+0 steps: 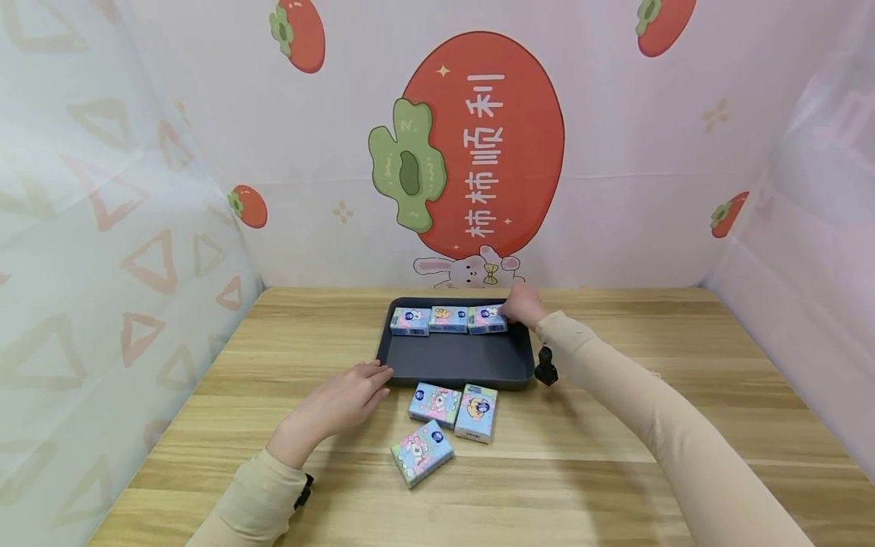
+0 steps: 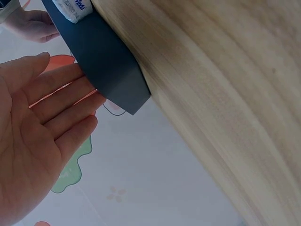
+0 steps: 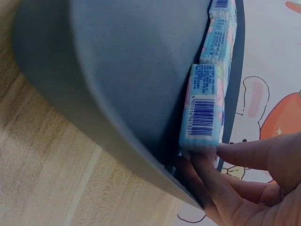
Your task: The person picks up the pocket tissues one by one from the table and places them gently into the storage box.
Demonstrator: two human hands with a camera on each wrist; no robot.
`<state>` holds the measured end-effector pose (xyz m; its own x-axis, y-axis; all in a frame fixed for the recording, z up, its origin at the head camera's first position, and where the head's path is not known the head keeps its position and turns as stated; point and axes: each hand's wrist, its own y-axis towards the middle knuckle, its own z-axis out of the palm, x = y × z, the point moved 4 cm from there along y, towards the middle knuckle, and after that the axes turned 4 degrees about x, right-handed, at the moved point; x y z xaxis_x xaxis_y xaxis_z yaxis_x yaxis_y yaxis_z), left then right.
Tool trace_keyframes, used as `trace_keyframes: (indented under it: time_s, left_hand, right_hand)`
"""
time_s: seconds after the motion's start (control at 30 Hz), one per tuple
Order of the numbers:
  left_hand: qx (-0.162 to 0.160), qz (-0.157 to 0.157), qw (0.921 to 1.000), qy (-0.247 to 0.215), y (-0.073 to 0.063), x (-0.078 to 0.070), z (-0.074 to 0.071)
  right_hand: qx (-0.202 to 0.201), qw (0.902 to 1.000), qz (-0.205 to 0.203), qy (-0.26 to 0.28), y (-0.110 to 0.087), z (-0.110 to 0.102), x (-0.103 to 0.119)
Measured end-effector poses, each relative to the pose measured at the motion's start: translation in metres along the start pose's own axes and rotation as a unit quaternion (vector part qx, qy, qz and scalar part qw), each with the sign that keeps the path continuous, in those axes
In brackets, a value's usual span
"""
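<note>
A dark grey tray lies on the table, with three pocket tissue packs in a row along its far wall. My right hand is at the tray's far right corner and pinches the outer end of the right-hand tissue pack; the thumb and fingers meet at that end in the right wrist view. Straight fingers of my left hand touch the tray's near left corner. Beside that hand, in front of the tray, lie three more tissue packs: one near the rim, one turned upright to its right, one slanted and nearest.
The wooden table runs back to a printed cloth wall with a large persimmon picture. Cloth walls also stand at the left and right sides. A black wrist strap piece hangs under the right forearm, near the tray's right rim.
</note>
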<state>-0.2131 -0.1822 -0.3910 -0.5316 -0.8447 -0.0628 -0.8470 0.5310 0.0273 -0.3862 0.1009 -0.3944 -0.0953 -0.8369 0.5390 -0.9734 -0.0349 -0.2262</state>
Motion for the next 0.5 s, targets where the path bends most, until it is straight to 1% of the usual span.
trace_keyframes:
  time_s: [0.27, 0.5]
  left_hand:
    - [0.002, 0.002, 1.0000, 0.001, 0.0006, -0.0005, -0.0002]
    - [-0.002, 0.008, 1.0000, 0.002, 0.0004, 0.0002, 0.0003]
  right_hand:
    - [-0.008, 0.9998, -0.010, -0.014, 0.0017, 0.0000, -0.0002]
    - [-0.006, 0.9999, -0.008, -0.004, 0.0010, 0.0005, 0.0000]
